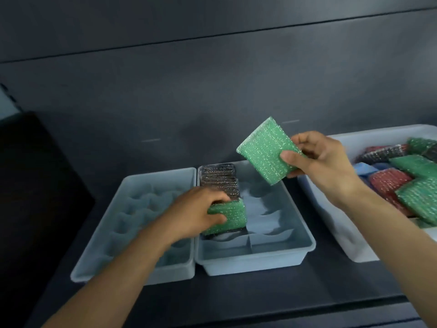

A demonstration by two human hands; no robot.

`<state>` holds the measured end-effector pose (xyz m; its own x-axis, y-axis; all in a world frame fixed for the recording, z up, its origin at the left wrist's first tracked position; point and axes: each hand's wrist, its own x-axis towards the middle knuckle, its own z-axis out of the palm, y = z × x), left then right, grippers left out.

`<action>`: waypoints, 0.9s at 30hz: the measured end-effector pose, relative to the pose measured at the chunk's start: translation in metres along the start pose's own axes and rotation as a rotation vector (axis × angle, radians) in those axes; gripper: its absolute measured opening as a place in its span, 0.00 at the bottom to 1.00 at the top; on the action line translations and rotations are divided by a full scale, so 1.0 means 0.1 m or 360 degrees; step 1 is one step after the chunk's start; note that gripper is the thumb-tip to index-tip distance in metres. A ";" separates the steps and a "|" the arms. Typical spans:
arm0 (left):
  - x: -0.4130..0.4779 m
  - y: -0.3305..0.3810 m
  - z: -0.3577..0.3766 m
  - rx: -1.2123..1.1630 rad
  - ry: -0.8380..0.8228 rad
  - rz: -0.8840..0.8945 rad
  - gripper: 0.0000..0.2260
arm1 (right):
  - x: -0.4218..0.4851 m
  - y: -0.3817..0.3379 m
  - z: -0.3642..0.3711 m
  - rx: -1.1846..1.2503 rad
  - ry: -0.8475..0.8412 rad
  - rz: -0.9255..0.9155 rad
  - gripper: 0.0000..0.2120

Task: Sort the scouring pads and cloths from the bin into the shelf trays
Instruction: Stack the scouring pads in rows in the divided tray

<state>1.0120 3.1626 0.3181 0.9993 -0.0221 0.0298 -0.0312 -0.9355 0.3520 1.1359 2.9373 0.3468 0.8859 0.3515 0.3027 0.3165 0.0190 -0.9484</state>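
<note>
My right hand (316, 159) pinches a green glittery scouring pad (264, 150) and holds it tilted in the air above the middle tray (300, 235). My left hand (201, 211) grips a second green pad (230, 215) standing on edge in the left column of that tray, just in front of a row of dark pads (218, 179). The white bin (350, 240) at the right holds several green, red, dark and blue pads and cloths (402, 178).
An empty divided tray (132, 209) sits directly left of the middle tray. Both trays and the bin rest on a dark shelf (236, 297) with a dark back wall. A black object (35, 185) stands at the far left.
</note>
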 end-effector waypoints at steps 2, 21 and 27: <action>0.03 -0.01 0.10 0.0210 0.0005 0.0035 0.18 | -0.03 0.02 0.04 0.0004 -0.0022 0.0016 0.08; 0.07 -0.56 0.27 -0.0217 0.0081 0.0016 0.10 | -0.42 0.18 0.37 -0.0390 -0.0578 0.0030 0.11; 0.11 -0.68 0.27 -0.0414 0.0092 0.0131 0.06 | -0.47 0.37 0.61 -0.1089 -0.0608 -0.0101 0.12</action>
<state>1.0260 3.2171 0.2695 0.9907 -0.0671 0.1186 -0.1236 -0.8093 0.5743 1.0854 2.9782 0.2917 0.7203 0.6691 0.1830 0.6111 -0.4873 -0.6238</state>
